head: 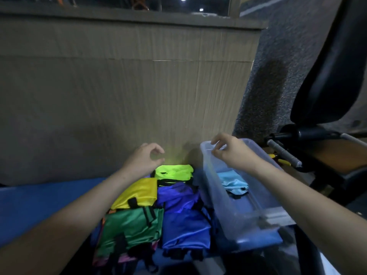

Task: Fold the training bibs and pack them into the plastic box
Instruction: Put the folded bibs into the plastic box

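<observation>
Hovering with loosely curled, empty fingers, the left hand [142, 158] hangs above the folded bibs [158, 205] while the right hand [228, 150] hovers at the plastic box [256, 217] rim, its grip unclear; packing seems underway, next lifting a folded bib across.

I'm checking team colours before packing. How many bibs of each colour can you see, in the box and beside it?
Neon green bib: 1
Yellow bib: 1
Green bib: 1
Dark blue bibs: 2
Light blue bib, in the plastic box: 1
Total: 6, though pink and orange edges under the pile hint at more.
</observation>
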